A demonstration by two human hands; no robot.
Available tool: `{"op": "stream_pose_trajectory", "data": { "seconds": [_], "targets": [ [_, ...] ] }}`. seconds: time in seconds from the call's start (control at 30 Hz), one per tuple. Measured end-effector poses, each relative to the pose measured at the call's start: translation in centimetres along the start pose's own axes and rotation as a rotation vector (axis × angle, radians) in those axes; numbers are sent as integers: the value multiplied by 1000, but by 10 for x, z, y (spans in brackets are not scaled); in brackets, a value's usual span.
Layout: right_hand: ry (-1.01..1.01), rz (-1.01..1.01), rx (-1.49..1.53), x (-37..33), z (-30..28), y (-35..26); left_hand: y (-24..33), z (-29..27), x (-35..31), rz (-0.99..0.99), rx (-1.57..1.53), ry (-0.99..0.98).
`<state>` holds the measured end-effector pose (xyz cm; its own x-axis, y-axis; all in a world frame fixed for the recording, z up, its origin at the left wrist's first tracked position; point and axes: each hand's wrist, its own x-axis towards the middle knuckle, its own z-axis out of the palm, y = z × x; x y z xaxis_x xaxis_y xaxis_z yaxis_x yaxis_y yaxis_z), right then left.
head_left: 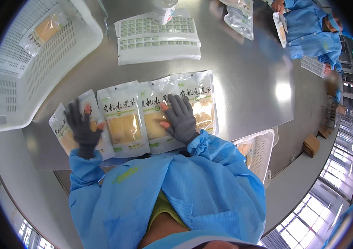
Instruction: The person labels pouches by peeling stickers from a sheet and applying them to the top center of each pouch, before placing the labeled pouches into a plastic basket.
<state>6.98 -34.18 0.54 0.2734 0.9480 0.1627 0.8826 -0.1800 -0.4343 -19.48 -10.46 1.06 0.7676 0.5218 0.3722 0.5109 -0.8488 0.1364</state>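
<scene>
The right hand [180, 119] lies spread on pouches [123, 118] along the near edge of the bench [247, 83]; the blurred left hand [84, 128], splayed, perhaps hovers, neither gripping.

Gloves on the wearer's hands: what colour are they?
The gloves are dark grey; head view.

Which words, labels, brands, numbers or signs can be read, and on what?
I won't copy wording, only locate it:
Front pouches: large black characters; small green print.
Label sheets: green labels, too small to read.
Pouch in basket: black characters, small.
Container: red print, unclear.
Jacket: yellow-green emblem, unclear.
</scene>
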Motion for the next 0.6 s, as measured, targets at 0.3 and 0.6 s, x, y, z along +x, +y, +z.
{"op": "stream_pose_trajectory", "data": {
  "seconds": [0.3, 0.6],
  "targets": [
    [35, 161, -106, -8, -18, 82, 185, 78, 62, 584, -529, -421],
    [272, 17, -186, 132, -27, 91, 205, 80, 72, 490, -572, -469]
  ]
}}
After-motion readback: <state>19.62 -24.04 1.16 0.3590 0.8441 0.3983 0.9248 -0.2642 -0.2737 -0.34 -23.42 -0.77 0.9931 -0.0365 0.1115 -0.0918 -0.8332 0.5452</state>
